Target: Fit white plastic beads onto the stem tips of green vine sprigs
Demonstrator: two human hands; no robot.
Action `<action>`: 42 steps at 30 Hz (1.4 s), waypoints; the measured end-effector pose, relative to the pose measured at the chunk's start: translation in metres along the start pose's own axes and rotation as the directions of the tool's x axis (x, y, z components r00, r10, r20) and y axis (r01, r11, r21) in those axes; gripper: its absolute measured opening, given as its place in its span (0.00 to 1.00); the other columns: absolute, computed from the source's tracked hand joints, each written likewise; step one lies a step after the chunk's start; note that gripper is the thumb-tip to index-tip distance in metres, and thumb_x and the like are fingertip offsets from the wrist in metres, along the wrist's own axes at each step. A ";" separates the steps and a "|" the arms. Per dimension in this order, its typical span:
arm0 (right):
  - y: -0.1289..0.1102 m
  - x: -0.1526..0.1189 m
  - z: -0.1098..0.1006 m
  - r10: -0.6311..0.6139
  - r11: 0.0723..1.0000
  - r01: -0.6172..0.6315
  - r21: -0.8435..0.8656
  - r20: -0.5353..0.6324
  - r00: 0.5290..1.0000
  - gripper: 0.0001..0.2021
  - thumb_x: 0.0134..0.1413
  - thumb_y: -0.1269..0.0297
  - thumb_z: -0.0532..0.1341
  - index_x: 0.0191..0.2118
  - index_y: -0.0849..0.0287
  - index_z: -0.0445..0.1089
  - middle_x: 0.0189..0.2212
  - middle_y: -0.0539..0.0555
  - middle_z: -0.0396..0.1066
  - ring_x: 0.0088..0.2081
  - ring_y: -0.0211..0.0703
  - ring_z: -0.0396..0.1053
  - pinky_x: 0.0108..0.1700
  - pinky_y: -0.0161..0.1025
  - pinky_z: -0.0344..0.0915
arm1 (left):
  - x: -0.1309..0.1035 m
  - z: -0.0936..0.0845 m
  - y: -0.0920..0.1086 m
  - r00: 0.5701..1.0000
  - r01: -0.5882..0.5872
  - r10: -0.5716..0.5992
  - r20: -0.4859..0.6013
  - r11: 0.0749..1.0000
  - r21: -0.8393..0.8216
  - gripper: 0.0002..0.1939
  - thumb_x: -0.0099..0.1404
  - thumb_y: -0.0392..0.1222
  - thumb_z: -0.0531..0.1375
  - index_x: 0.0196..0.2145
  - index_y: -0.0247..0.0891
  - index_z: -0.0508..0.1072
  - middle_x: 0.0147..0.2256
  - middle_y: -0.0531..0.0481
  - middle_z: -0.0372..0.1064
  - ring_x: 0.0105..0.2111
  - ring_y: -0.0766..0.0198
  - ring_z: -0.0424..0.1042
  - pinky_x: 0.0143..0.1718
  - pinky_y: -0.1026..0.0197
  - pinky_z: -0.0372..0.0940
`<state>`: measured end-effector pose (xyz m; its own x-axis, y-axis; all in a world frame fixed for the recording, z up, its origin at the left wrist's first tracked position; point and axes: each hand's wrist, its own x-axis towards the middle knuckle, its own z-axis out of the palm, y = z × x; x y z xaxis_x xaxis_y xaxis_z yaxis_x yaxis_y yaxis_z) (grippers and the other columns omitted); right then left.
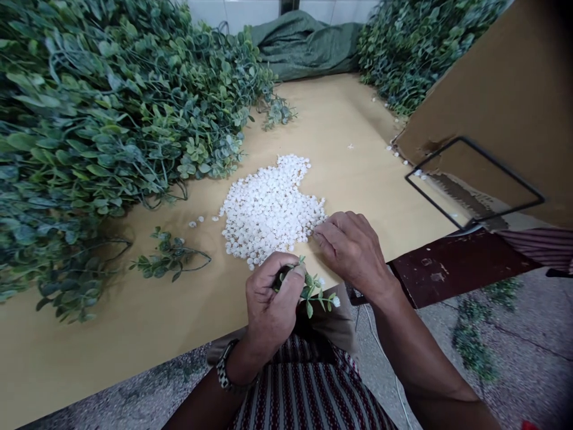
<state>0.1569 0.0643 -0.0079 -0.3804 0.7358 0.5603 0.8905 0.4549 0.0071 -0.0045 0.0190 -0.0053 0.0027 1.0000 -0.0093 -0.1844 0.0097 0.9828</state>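
My left hand (275,301) is closed around an artificial leafy sprig (310,292), near the front edge of the table. Small white pieces sit on the tips of some of its stems. My right hand (351,248) reaches to the right edge of a heap of small white plastic pieces (271,206). Its fingers are pressed together; whether a piece is between them is hidden. Left of the heap, a loose sprig with a looped stem (163,257) lies on the table.
Large piles of artificial greenery stand at the left (111,101) and back right (421,48). A green cloth bundle (308,45) lies at the back of the table (331,119). On the right are a cardboard sheet (501,107) and a black wire frame (501,161).
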 end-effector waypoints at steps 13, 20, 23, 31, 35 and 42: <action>-0.041 -0.008 -0.029 0.415 0.365 -0.275 0.889 0.109 0.903 0.03 0.60 0.70 0.60 0.34 0.57 0.69 0.29 0.49 0.69 0.33 0.38 0.68 0.35 0.37 0.66 | 0.006 -0.003 0.003 0.991 -0.107 0.114 0.074 0.990 -0.089 0.07 0.58 0.33 0.60 0.23 0.38 0.74 0.25 0.51 0.68 0.27 0.65 0.65 0.28 0.63 0.61; -0.055 -0.016 -0.024 0.515 0.147 -0.348 0.926 0.229 0.826 0.04 0.60 0.66 0.61 0.33 0.57 0.69 0.27 0.49 0.70 0.30 0.37 0.68 0.32 0.34 0.67 | 0.004 -0.005 0.003 0.984 -0.083 0.098 0.148 0.991 -0.105 0.08 0.58 0.33 0.59 0.23 0.38 0.74 0.23 0.52 0.69 0.25 0.65 0.66 0.28 0.62 0.61; -0.057 -0.017 -0.024 0.522 0.139 -0.329 0.934 0.214 0.826 0.03 0.60 0.67 0.61 0.33 0.57 0.69 0.26 0.48 0.69 0.30 0.36 0.68 0.33 0.34 0.67 | 0.004 -0.005 0.005 0.985 -0.085 0.095 0.142 0.993 -0.079 0.08 0.58 0.32 0.59 0.22 0.38 0.74 0.23 0.52 0.68 0.25 0.66 0.65 0.28 0.62 0.60; -0.059 -0.018 -0.021 0.546 0.151 -0.334 0.931 0.203 0.813 0.04 0.59 0.66 0.62 0.33 0.57 0.69 0.27 0.49 0.70 0.30 0.38 0.68 0.31 0.34 0.67 | 0.004 -0.003 0.007 0.990 -0.080 0.081 0.119 0.997 -0.012 0.08 0.56 0.33 0.58 0.21 0.38 0.72 0.22 0.53 0.67 0.24 0.66 0.64 0.27 0.63 0.60; -0.059 -0.021 -0.020 0.547 0.149 -0.334 0.931 0.204 0.812 0.04 0.59 0.65 0.62 0.33 0.57 0.69 0.27 0.50 0.70 0.30 0.38 0.68 0.30 0.34 0.67 | 0.004 -0.002 0.009 0.988 -0.113 0.106 0.109 0.992 0.051 0.09 0.56 0.33 0.58 0.20 0.38 0.71 0.21 0.53 0.67 0.23 0.66 0.64 0.27 0.63 0.60; -0.055 -0.023 -0.021 0.508 0.170 -0.320 0.932 0.196 0.839 0.03 0.60 0.67 0.61 0.34 0.57 0.70 0.28 0.50 0.70 0.32 0.38 0.68 0.32 0.34 0.67 | 0.003 0.001 0.008 0.956 -0.287 0.273 0.105 0.944 0.163 0.10 0.57 0.29 0.56 0.20 0.37 0.69 0.21 0.53 0.67 0.23 0.67 0.67 0.27 0.64 0.63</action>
<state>0.1220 0.0118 -0.0038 0.0840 0.9465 0.3117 0.0408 0.3092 -0.9501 -0.0049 0.0217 0.0030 0.0556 0.9588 0.2785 -0.0148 -0.2781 0.9604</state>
